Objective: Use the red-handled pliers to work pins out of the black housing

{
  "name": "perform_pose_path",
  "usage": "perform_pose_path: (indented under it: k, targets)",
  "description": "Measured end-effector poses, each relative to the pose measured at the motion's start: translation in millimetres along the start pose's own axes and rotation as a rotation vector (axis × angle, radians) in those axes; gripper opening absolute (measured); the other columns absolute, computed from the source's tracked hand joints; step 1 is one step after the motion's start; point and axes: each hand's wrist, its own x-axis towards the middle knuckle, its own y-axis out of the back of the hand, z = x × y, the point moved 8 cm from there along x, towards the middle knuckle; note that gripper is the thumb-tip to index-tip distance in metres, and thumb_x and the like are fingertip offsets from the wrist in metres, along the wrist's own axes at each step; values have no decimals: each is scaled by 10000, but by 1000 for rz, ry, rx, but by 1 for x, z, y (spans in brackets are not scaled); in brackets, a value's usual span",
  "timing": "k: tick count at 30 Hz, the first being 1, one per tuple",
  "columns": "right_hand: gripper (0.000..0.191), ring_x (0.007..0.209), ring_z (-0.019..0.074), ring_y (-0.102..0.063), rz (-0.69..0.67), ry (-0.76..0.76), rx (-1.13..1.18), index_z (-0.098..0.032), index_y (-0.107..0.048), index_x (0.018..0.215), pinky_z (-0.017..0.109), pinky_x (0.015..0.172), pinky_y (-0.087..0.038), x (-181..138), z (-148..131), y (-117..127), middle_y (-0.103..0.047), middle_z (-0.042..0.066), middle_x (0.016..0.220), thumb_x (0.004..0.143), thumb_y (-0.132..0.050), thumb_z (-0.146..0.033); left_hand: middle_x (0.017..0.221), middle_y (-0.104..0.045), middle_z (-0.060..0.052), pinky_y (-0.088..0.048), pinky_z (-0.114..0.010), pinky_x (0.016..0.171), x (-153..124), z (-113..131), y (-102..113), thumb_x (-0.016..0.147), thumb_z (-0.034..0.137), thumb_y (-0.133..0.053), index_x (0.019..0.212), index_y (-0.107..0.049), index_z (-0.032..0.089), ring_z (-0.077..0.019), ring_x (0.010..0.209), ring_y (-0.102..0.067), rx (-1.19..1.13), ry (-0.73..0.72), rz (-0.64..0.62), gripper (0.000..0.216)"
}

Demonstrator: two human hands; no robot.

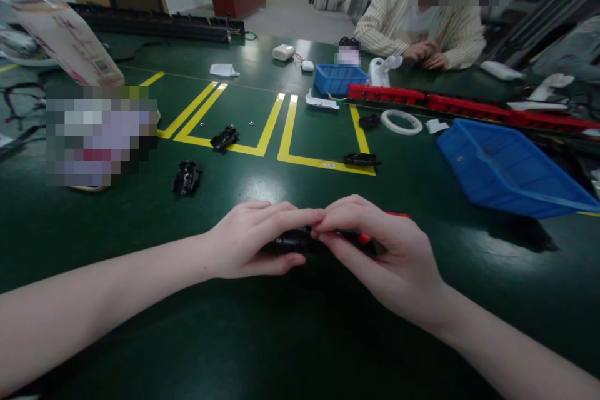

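Observation:
Close to me over the green table, a black plastic part (294,240) lies between my hands. My left hand (257,234) is wrapped round its left side, thumb below and fingers on top. At its right end my right hand (382,244) has thumb and fingertips pinched together, meeting the left index fingertip. Whether something small sits in that pinch cannot be made out. A red piece (364,239) shows partly behind the right hand's fingers; the rest of it is hidden. Beyond my hands are loose black parts, one (186,177) to the left and one (225,137) farther back.
Yellow tape (269,131) marks the green table (154,231). A blue bin (510,169) stands at right, with a white tape ring (401,122) and long red strip (469,109) behind it. A bottle (70,37) leans at left. A person (422,31) sits opposite.

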Motion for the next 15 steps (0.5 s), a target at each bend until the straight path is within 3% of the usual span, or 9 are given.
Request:
perform_pose_path:
  k: [15]
  targets:
    - [105,845,132,-643,20,77,-24,-174,-646,918,278,760,-545,-3,-2,-4,-689,33,871,885,-582,-98,1158,-638,-83,-536,-304,828,1,2,-2,966,324,-509,1402,-364,237,-199,1004,-645,-13,22,-17,467]
